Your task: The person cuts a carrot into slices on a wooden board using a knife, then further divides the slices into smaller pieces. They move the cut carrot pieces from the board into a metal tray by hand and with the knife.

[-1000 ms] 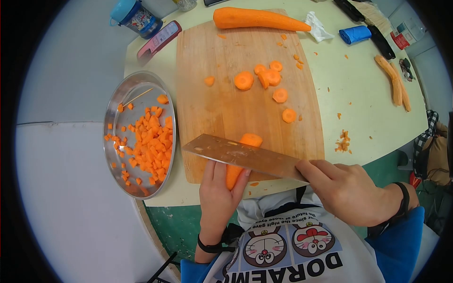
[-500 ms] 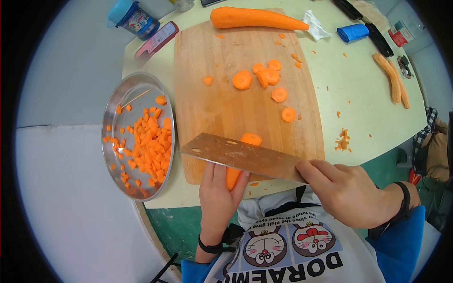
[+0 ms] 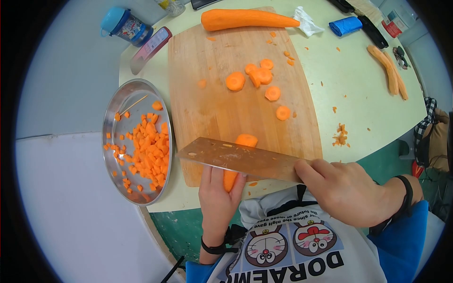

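Note:
My right hand (image 3: 344,188) grips a broad cleaver (image 3: 240,158) at its right end, where the handle is hidden by my fingers. The blade lies slantwise across a carrot piece (image 3: 246,140), covering its middle; whether it cuts in cannot be told. My left hand (image 3: 218,195) is closed around the near end of that carrot, partly under the blade. Beneath them is a wooden cutting board (image 3: 198,113). Several round carrot slices, one of them at the left (image 3: 235,81), lie farther up the board. A whole peeled carrot (image 3: 250,20) rests along the far edge.
Left of the board stands a round metal tray (image 3: 109,162) with diced carrot (image 3: 150,146) and a toothpick. Behind it are a red-handled knife (image 3: 151,49) and a blue bottle (image 3: 126,27). To the right lie carrot scraps (image 3: 340,137), a blue roll (image 3: 345,26) and thin peeled pieces (image 3: 389,70).
The view has shifted slightly, so the board and the things on it sit a little farther left. Both hands keep their hold on the cleaver and the carrot, with hardly any movement between them.

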A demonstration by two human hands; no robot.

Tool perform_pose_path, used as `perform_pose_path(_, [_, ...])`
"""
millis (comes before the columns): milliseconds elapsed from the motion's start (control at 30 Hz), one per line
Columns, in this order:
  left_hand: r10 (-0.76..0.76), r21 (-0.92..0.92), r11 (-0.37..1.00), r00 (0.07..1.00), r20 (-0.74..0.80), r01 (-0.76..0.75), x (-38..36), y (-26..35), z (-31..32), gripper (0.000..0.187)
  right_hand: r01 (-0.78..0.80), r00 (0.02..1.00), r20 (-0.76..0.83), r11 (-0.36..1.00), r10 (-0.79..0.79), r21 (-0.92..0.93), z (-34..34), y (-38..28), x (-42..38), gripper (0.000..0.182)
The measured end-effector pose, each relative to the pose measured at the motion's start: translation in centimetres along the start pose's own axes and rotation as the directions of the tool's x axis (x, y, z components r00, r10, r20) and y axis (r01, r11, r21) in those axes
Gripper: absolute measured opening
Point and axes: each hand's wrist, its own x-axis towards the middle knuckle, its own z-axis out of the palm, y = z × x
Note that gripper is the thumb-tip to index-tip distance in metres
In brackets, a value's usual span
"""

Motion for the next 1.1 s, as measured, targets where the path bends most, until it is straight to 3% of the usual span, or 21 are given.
perform_pose_path(167, [-0.006,0.012,1.0,1.0,-0.019,0.006,0.2,0.0,0.1,0.039,-0.05,0.986,0.163,0.998,0.043,0.042,-0.9,0.1,0.6,0.018])
perform_pose_path(500, [-0.003,0.048,0.999,0.999,-0.035,0.004,0.4,0.0,0.1,0.042,-0.058,0.949,0.312,0.997,0.037,0.057,-1.7,0.2,2.1,0.022])
perform_pose_path(733, [0.02,0.009,1.0,0.999,-0.033,-0.02,0.8,-0.2,-0.3,0.045,-0.149,0.945,0.307,0.984,0.112,0.101,-1.6,0.6,3.5,0.013])
perform_pose_path(833, [-0.108,-0.028,0.994,0.993,0.055,0.11,0.9,0.4,-0.7,0.043,-0.171,0.935,0.329,0.98,0.129,0.102,-1.2,0.9,4.6,0.013])
perform_pose_path(1033, [-0.069,-0.012,0.998,0.997,0.03,0.069,0.7,-0.1,-0.3,0.042,-0.183,0.938,0.309,0.981,0.155,0.065,0.3,1.2,5.0,0.018])
perform_pose_path(1100, [0.056,0.038,0.998,0.998,-0.018,-0.056,0.7,-0.4,-0.2,0.046,-0.142,0.956,0.268,0.988,0.122,0.058,0.4,1.1,4.7,0.019])
